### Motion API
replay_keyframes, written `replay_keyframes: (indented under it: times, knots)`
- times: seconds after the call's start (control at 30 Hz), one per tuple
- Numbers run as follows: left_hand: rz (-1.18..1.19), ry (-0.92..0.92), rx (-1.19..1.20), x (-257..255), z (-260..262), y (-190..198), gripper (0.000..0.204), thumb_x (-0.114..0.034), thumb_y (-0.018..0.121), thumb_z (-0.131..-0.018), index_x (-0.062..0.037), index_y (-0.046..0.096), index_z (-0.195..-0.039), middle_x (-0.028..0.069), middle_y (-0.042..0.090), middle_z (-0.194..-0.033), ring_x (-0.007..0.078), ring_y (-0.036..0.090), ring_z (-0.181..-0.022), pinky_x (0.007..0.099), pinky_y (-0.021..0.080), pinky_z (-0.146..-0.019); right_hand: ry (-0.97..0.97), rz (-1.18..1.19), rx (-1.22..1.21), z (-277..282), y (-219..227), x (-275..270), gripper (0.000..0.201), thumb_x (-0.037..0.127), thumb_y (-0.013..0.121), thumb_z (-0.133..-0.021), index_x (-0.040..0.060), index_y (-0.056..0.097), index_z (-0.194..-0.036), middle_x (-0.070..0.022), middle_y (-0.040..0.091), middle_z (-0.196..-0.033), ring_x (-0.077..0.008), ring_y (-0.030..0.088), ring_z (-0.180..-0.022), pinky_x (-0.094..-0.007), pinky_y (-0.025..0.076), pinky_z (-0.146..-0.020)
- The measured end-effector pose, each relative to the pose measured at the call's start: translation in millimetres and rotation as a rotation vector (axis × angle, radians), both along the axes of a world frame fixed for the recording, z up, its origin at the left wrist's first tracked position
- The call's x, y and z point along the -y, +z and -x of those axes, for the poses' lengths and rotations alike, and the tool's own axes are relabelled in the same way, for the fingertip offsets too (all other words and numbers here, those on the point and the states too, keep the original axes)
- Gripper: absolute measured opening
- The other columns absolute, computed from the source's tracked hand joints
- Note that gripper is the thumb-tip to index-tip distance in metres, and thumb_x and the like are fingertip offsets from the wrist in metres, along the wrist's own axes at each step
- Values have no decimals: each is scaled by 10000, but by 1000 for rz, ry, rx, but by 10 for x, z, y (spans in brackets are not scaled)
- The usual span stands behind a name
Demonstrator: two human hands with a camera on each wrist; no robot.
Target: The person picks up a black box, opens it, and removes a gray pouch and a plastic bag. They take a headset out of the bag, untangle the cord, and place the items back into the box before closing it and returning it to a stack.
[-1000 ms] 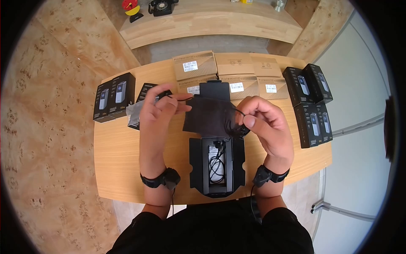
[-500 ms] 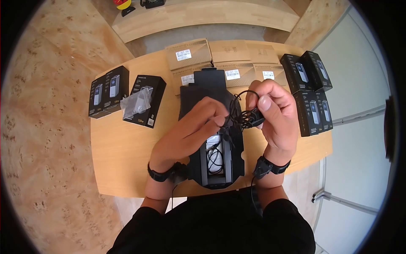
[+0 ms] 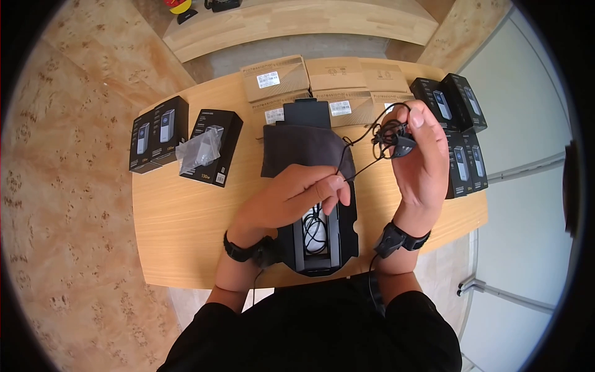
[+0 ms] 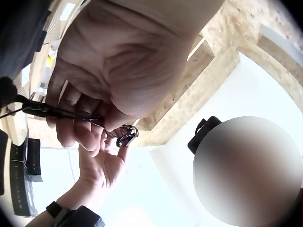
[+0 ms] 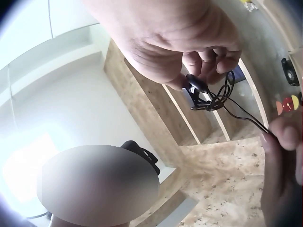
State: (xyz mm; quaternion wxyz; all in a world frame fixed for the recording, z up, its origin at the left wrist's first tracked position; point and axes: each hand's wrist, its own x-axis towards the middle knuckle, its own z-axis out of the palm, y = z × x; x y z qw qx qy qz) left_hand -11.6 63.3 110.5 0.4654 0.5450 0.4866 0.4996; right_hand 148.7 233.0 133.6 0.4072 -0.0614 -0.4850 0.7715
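My right hand (image 3: 424,155) holds a looped black cable (image 3: 390,137) between thumb and fingers, raised above the table at the right. A strand of it runs down to my left hand (image 3: 291,195), which pinches it between thumb and fingertips over the opened black box (image 3: 348,248). Both wrist views show the bundle: the coiled cable (image 5: 213,100) hangs by the right fingers, and the left wrist view has the coil (image 4: 127,135) beyond the left fingertips. Inside the box lies another black cable (image 3: 315,230), partly hidden by my left hand. Behind it rests a dark grey cloth pouch (image 3: 294,149).
Several brown cardboard boxes (image 3: 273,87) are stacked at the back. Black boxes stand at the left (image 3: 162,133) and right (image 3: 462,164). A crumpled clear plastic bag (image 3: 199,150) lies on a black box (image 3: 226,139). The wooden table's front edge (image 3: 186,279) is near my body.
My left hand has come from the left to over the box and pinches a strand. My right hand has risen up and right with the coil, drawing the strand out between the hands.
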Motion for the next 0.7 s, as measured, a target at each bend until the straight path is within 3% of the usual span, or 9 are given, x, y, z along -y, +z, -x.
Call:
replay_keyframes:
  times: [0.1,0.13,0.33,0.47,0.57,0.7]
  knots:
    - [24,22,19,36,86,12,375,-231,462,-1122,25,668,-941,51,610,-743,133,576,-701,291,471,-702,-39,14,35,-40,44,-39,159,202,663,-1052,44,667,-1073,-41,674,-1030,-114,639,-873,-265,515,-757]
    - [21,32,27,40,108,2,374,-227,464,-1122,24,662,-929,48,606,-742,130,573,-699,286,469,-700,-82,16,45,-25,47,-31,161,201,656,-1052,40,661,-1064,-48,669,-1027,-117,651,-834,-260,527,-694]
    - [95,74,70,77,169,8,390,-251,475,-1130,13,653,-905,33,608,-770,109,542,-674,264,449,-680,-8,82,14,-31,39,-38,177,202,653,-1051,25,646,-1058,-54,650,-1009,-99,636,-768,-237,525,-597]
    - [123,105,27,131,264,54,365,-252,490,-1129,-3,648,-914,22,593,-780,103,535,-685,255,432,-658,2,109,-16,-44,38,-68,176,198,647,-1054,22,641,-1062,-55,644,-1008,-99,625,-764,-246,543,-618]
    - [68,213,81,149,304,-35,376,-270,495,-1128,-28,622,-870,-21,515,-739,80,404,-675,255,359,-636,19,121,-24,-49,47,-62,174,190,638,-1057,16,635,-1058,-56,642,-1002,-102,621,-768,-261,557,-638]
    - [-117,457,207,124,348,-117,400,-321,492,-1137,-31,610,-887,-16,510,-766,86,400,-705,266,411,-708,68,86,16,-18,48,-31,166,185,640,-1057,21,636,-1037,-34,630,-955,-92,595,-785,-271,539,-681]
